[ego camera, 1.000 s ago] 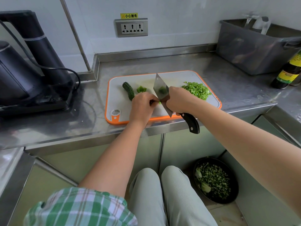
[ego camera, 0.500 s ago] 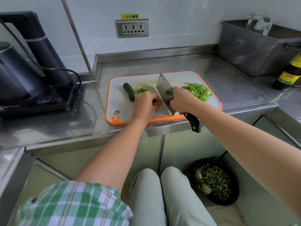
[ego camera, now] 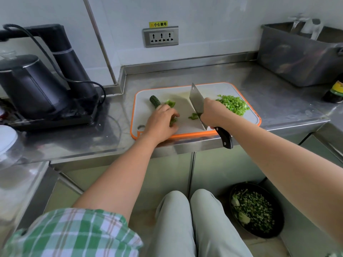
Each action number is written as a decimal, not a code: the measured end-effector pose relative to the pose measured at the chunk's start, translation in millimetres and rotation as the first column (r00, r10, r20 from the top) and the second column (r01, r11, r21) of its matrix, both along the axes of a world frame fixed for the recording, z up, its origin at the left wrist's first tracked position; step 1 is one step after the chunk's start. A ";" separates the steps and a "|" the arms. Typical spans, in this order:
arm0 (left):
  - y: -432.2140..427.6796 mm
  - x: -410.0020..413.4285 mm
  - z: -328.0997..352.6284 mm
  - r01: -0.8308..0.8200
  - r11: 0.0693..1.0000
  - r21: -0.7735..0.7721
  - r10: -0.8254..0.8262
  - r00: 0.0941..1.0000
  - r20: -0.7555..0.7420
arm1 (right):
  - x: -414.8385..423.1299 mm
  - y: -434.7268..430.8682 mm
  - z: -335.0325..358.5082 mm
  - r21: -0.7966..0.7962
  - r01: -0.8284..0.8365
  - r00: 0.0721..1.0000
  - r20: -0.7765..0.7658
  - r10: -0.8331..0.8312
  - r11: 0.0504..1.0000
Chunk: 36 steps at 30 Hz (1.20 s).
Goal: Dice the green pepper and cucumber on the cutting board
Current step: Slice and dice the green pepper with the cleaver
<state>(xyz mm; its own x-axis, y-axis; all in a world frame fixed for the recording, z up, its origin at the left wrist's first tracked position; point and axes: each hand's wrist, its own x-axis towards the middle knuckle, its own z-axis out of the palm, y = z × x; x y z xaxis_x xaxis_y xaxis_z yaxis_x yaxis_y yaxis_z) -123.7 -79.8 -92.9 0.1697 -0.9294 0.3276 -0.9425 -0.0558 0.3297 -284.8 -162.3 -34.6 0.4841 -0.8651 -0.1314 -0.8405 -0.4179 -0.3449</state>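
A white cutting board (ego camera: 183, 98) with an orange rim lies on the steel counter. A dark green cucumber (ego camera: 154, 101) lies at its left end, with a green pepper piece (ego camera: 170, 103) beside it. My left hand (ego camera: 160, 123) has its fingers curled over another pepper strip (ego camera: 173, 121) near the board's front left. My right hand (ego camera: 211, 113) grips a cleaver (ego camera: 194, 101) by its black handle; the blade's edge is down on the board. A few cut pepper bits (ego camera: 193, 116) lie just left of the blade. A pile of diced pepper (ego camera: 234, 104) sits at the board's right.
A black kettle (ego camera: 31, 86) on its base with a cord stands at the left. A grey bin (ego camera: 297, 58) is at the back right and a dark bottle (ego camera: 335, 91) at the far right. On the floor, a black bowl (ego camera: 257, 208) holds chopped greens.
My left hand has slid left, away from the blade, taking a pepper strip with it. A few cut bits now lie exposed beside the cleaver.
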 end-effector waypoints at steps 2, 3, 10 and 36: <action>1.2 -2.8 -0.9 -0.029 1.000 0.005 0.029 1.000 0.000 | 0.3 0.5 -0.3 -0.001 0.000 1.000 -0.017 0.000 1.000; 0.7 -4.8 -1.2 -0.039 0.999 0.001 0.039 0.999 -0.004 | -0.5 0.6 -0.3 0.004 0.004 1.000 -0.012 -0.004 1.000; -4.8 -10.2 -2.2 -0.114 0.992 -0.059 0.111 0.992 -0.055 | -5.6 -0.2 0.0 0.031 0.021 0.998 0.051 -0.022 0.999; -37.9 -39.7 -15.9 -0.101 0.978 -0.185 0.077 0.988 -0.132 | -19.9 -4.8 4.7 0.038 0.018 0.987 0.157 -0.024 0.999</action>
<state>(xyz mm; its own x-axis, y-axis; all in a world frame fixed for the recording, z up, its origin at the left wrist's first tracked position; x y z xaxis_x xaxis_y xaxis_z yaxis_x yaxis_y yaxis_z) -163.5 -117.6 -108.8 0.2992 -0.8312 0.4687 -0.8878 -0.0625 0.4559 -304.7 -167.1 -29.9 0.4829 -0.8714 -0.0868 -0.7829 -0.3851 -0.4887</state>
